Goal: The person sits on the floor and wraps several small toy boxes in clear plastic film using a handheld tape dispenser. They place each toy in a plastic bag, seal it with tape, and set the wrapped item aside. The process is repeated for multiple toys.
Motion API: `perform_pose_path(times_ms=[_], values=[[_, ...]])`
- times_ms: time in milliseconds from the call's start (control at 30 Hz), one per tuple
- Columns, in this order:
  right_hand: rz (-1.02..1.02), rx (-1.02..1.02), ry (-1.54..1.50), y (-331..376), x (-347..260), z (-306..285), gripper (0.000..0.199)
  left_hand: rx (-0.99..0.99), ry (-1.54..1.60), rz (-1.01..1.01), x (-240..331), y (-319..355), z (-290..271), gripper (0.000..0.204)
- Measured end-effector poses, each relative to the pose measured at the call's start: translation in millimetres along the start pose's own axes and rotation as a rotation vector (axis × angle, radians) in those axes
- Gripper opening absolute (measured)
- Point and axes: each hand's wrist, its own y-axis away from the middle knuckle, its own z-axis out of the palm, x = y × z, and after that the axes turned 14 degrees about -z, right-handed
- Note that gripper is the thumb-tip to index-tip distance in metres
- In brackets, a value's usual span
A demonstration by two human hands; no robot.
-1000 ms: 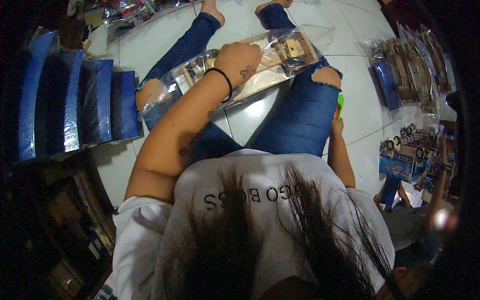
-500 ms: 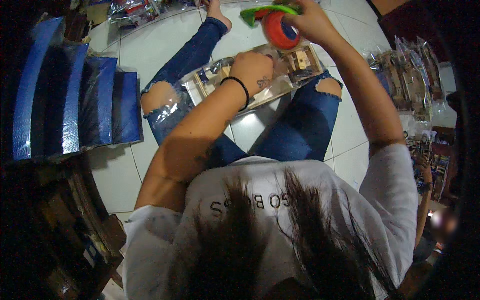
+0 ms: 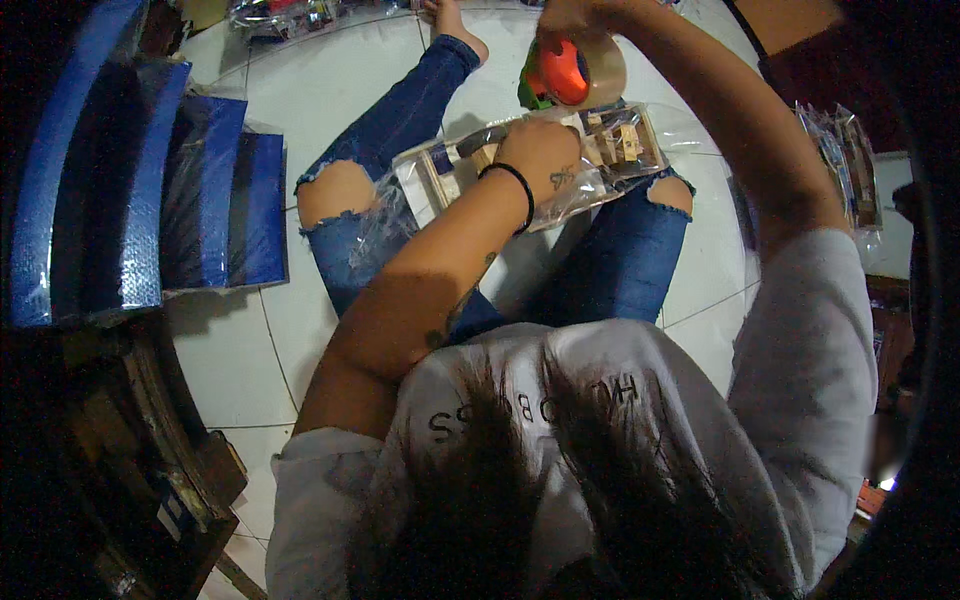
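Observation:
Across my thighs lies a flat wooden piece in a clear plastic bag [image 3: 632,140], with small pale wooden parts showing through. My left hand [image 3: 540,155] is closed on the middle of this package, its fingertips hidden beneath the knuckles. Beyond the package's far edge, my right hand [image 3: 575,18] grips a tape dispenser [image 3: 566,72] from above. The dispenser has an orange-red hub and a green body, and carries a roll of tan tape [image 3: 608,72]. It hangs just over the package's far right part; whether tape touches the plastic cannot be told.
Blue panels wrapped in plastic [image 3: 255,210] stand in a row at the left. More bagged wooden pieces [image 3: 845,165] are at the right. Further plastic packages [image 3: 280,18] lie at the far edge. Dark wooden furniture [image 3: 190,470] occupies the lower left.
My right hand has turned the tape dispenser, so the tan roll now faces me, and brought it slightly lower. The package and my left hand sit a little further right in view.

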Motion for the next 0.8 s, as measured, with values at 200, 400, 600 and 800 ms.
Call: perform_pose_path(times_ms=[200,400,600,800], values=[[1.004,0.85,-0.926,103,-192,-68,0.029,-0.017,0.125,0.023,-22,-25,-11,0.024],[0.911,1.079,-0.855,137,-156,-51,0.034,-0.017,0.031,0.022,-12,-13,-4,0.023],[0.663,0.613,-0.607,30,-58,-30,0.042,0.067,0.009,-0.019,-1,3,-3,0.022],[0.238,0.317,-0.272,10,-22,-16,0.034,0.046,0.052,0.066,-4,-2,-6,0.021]])
